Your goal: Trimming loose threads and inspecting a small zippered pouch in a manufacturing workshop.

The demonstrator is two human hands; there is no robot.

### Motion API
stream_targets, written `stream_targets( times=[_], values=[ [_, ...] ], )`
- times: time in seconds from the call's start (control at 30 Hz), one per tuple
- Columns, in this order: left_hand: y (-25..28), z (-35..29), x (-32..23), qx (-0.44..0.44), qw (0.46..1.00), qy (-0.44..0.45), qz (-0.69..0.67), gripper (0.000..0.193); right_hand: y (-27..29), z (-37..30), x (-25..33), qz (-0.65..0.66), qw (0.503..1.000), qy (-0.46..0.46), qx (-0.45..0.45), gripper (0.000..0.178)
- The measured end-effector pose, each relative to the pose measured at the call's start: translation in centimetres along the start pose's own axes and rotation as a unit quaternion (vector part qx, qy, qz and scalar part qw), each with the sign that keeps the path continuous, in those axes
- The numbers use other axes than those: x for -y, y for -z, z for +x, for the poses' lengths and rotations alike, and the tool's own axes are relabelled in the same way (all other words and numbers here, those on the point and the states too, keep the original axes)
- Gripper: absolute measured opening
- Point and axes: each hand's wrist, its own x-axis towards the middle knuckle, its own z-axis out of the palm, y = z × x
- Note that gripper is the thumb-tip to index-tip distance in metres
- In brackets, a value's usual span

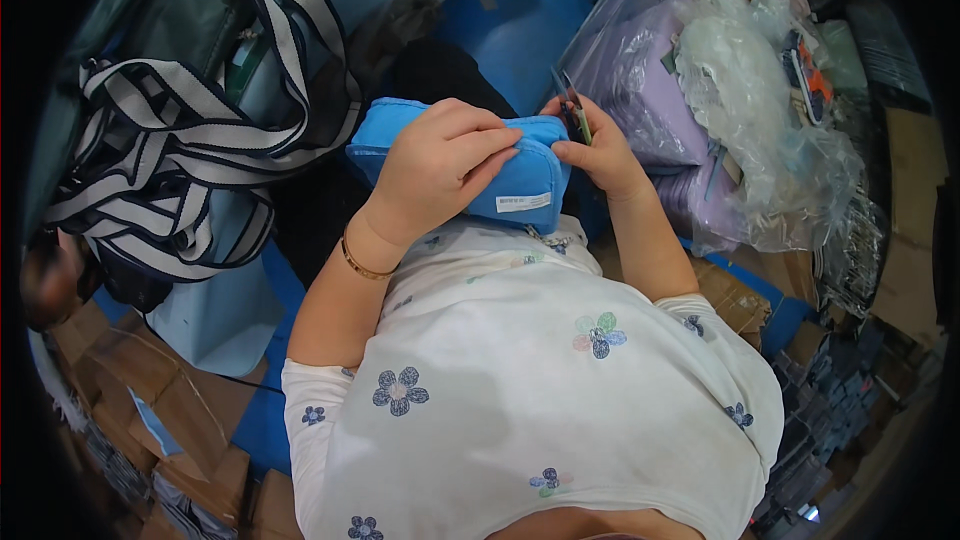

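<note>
Leftmost, striped straps heap beside the blue bag, which lies lengthwise left to right in front of me. My left hand is nearer, palm down across the bag, fingers together, seemingly pinching its top edge. At the bag's right end, my right hand curls around small scissors, blades upward, thumb by its corner; further right sits a wrapped purple bundle.
</note>
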Motion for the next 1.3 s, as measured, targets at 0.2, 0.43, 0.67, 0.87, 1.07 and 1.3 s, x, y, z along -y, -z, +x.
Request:
stream_targets(
  times=[0.2,0.43,0.67,0.87,1.07,1.3],
  values=[
    [-0.2,-0.2,0.0,0.012,1.0,0.018,0.007,0.017,-0.1,0.3,-0.1,-0.008,1.0,-0.008,-0.014,0.041],
    [-0.6,-0.2,1.0,0.041,0.985,0.145,-0.079,0.015,-0.1,1.0,-1.0,-0.019,0.996,-0.048,-0.077,0.039],
    [-1.2,0.1,0.5,0.032,0.997,0.072,-0.026,0.015,-0.2,1.2,-0.9,0.056,0.992,-0.081,-0.084,0.036],
    [-2.0,0.3,1.4,-0.005,0.997,-0.005,0.075,0.01,0.2,1.4,-1.1,0.046,0.992,-0.092,-0.07,0.035],
    [-2.6,0.2,2.9,0.0,0.996,0.025,0.082,0.007,0.1,1.7,-1.1,0.036,0.99,-0.097,-0.098,0.035],
    [-3.0,0.5,4.4,-0.01,0.998,0.063,0.011,0.01,1.1,0.6,0.1,-0.231,0.953,0.041,-0.19,0.045]
  ],
)
